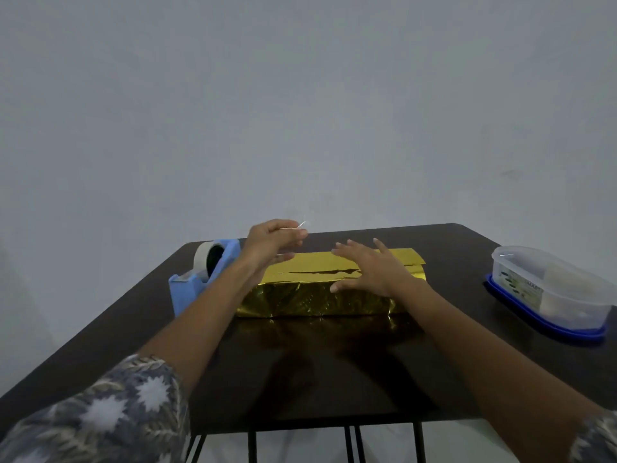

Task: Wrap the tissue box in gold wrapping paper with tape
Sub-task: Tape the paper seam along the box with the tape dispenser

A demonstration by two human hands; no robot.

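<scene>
Head view: right hand (370, 270), fingers spread, presses the gold-foil-wrapped rectangular box (314, 300) on the dark desk (334, 369). Left hand (272, 238) pinches a clear tape strip (301, 225) at its 10 o'clock.

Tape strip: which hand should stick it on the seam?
Left. The left hand already pinches the tape strip just above the wrapped box, near the seam. The right hand lies flat on the box top, likely holding the seam shut.

Long box in shiny gold paper (317, 295)
Lies flat, top flaps gaping; white tape roll (201, 254) just left, clear tape strip (301, 225) held above.
</scene>
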